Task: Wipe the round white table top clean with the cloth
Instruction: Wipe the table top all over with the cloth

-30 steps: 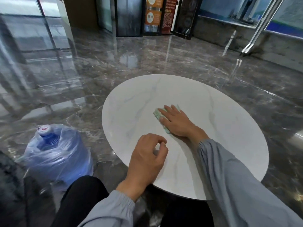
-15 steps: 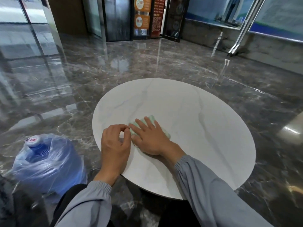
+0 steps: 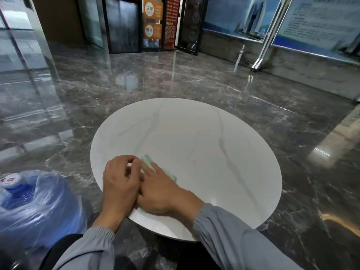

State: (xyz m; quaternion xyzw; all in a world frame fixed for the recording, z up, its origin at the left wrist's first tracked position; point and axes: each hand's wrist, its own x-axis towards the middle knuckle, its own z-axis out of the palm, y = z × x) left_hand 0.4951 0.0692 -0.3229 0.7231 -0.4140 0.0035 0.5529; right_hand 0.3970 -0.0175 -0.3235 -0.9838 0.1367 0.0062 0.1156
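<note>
Grey sleeves (image 3: pixel 224 232) lead up from the bottom of the view to two bare hands that meet over the near edge of the round white bench (image 3: pixel 204 152). The right hand (image 3: pixel 161 191) lies flat, its fingers (image 3: pixel 153 169) straight and pressing the pale green cloth (image 3: pixel 149 159) down on the bench top. The cloth lies under that palm and those fingers. One corner shows just past the fingertips, a strip shows to their right, and a sliver peeps out beneath the heel of the hand.

The left hand (image 3: pixel 119 184) touches the right one on its left side, knuckles up, its fingers (image 3: pixel 123 158) curled and the thumb close to the forefinger. Their tips come down right at the cloth's far corner, but I cannot tell whether they pinch it or only rest on the bench.

Left of the left fingers and lower, on the floor, stands a blue water bottle (image 3: pixel 37 203) wrapped in clear plastic, with a white cap.

Beyond the fingertips stretches the rest of the bench top, white with faint grey veins. Past it lies a glossy dark marble floor (image 3: pixel 175 80). Farthest from the fingers stand dark metal doors (image 3: pixel 122 24) and orange posters (image 3: pixel 152 16). Off to the right are a wall picture of tall buildings (image 3: pixel 251 18) and a slanting metal post (image 3: pixel 272 32).
</note>
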